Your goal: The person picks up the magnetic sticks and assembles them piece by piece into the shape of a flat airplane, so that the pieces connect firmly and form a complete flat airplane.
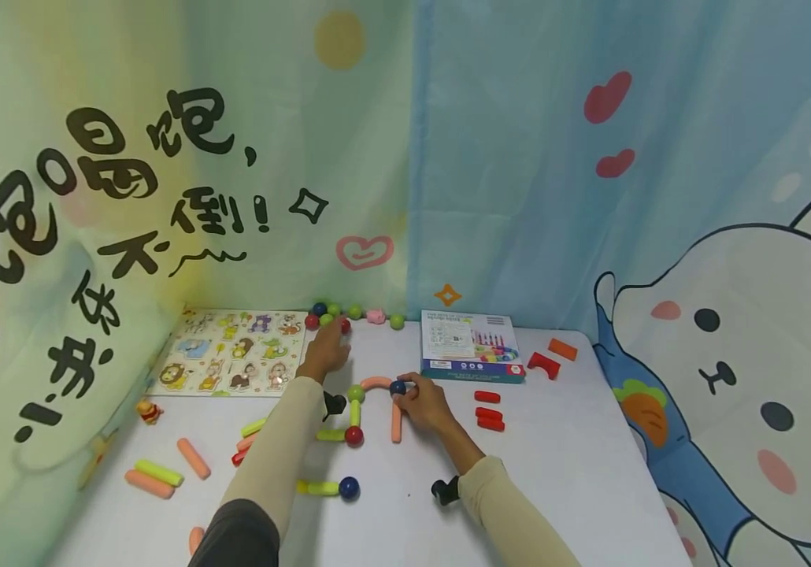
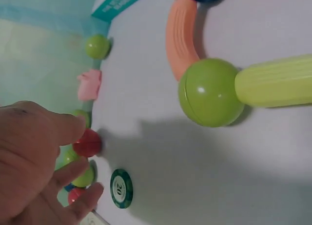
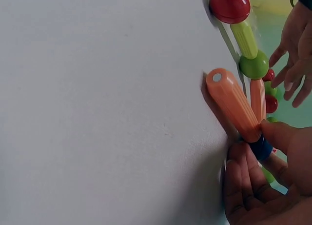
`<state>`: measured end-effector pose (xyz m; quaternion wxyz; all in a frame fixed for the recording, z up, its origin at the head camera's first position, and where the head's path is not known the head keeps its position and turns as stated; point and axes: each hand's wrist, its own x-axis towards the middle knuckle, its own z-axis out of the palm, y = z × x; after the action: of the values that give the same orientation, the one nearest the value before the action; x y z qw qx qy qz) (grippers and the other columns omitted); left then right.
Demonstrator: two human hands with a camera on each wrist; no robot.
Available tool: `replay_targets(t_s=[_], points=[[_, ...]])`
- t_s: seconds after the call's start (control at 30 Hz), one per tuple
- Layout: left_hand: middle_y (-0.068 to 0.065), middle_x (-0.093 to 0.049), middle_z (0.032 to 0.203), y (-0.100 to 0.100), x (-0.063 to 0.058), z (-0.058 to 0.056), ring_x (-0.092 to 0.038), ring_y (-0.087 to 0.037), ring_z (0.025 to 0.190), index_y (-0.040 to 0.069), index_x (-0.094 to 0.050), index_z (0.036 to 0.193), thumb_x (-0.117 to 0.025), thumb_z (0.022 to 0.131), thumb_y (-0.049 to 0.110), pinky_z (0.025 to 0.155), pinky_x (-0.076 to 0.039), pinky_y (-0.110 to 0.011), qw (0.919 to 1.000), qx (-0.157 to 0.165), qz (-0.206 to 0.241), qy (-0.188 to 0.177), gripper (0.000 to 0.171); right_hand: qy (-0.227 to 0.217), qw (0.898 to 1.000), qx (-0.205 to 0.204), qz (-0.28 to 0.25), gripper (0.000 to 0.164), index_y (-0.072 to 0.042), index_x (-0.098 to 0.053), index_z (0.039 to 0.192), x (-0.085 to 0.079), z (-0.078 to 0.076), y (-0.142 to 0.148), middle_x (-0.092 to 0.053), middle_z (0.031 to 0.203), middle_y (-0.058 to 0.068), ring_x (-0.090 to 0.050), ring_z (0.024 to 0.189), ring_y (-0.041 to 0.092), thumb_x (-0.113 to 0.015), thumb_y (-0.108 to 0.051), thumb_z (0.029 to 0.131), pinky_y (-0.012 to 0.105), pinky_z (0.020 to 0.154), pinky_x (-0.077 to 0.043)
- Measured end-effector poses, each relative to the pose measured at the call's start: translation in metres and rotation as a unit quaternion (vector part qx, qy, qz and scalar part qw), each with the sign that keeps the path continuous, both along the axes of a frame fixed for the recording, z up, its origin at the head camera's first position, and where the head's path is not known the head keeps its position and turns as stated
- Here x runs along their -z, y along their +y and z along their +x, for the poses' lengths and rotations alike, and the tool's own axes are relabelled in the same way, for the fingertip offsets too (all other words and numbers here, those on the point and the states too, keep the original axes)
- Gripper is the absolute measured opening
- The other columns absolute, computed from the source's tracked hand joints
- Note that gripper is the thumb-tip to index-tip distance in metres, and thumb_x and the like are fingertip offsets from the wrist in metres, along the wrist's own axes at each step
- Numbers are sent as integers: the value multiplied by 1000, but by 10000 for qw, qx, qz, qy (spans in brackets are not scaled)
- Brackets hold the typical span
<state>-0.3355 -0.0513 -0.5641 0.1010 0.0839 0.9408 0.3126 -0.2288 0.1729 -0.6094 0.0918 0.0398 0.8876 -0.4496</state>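
I have the right hand (image 1: 425,405) pinching a glossy dark-blue plastic ball (image 1: 398,387) where two ribbed salmon plastic rods (image 1: 396,423) meet above the white table (image 1: 554,472); the left hand (image 1: 325,350), fingers loosely spread, holding nothing, is beside a shiny red plastic ball (image 2: 87,143). I judge both balls light, stiff, slippery, best taken around the middle

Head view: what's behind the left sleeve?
At its left edge, a yellow-green stick, an orange stick and a red stick poke out; right, sticks leading to a red ball and blue ball. Whatever it covers can't be seen.
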Motion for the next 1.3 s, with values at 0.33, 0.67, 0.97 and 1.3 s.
replay_targets(t_s=[0.33, 0.67, 0.97, 1.3], points=[[-21, -54, 146, 8, 11, 5, -55, -40, 135, 11, -54, 151, -62, 104, 10, 109, -50, -58, 9943, -263, -589, 853, 48, 109, 9996, 140, 216, 55, -11, -55, 148, -5, 13, -4, -65, 83, 5, -59, 72, 17, -76, -22, 99, 29, 66, -46], [-16, -67, 113, 15, 20, 29, -63, -32, 107, 8, -72, 122, -76, 97, 13, 92, -56, -48, 9922, -183, -781, 952, 26, -279, 9983, 316, 412, 66, -12, -46, 153, -12, 16, -16, -63, 87, 7, -60, 75, 21, -79, -21, 96, 31, 68, -48], [2, -77, 94, 35, 28, 116, -60, -17, 88, 17, -75, 106, -95, 80, 29, 79, -50, -37, 9832, 137, -28, 1818, 35, -370, 9988, 257, 183, 66, -10, -46, 152, -15, 9, -7, -67, 91, 8, -61, 77, 20, -76, -22, 96, 30, 68, -46], [6, -74, 86, 55, 50, 170, -48, -14, 87, 22, -76, 102, -98, 71, 45, 78, -35, -32, 9695, 641, -704, 2258, 45, -324, 9990, 300, 110, 64, -8, -46, 152, -10, 4, -3, -67, 89, 9, -61, 74, 19, -76, -19, 96, 29, 63, -46]])
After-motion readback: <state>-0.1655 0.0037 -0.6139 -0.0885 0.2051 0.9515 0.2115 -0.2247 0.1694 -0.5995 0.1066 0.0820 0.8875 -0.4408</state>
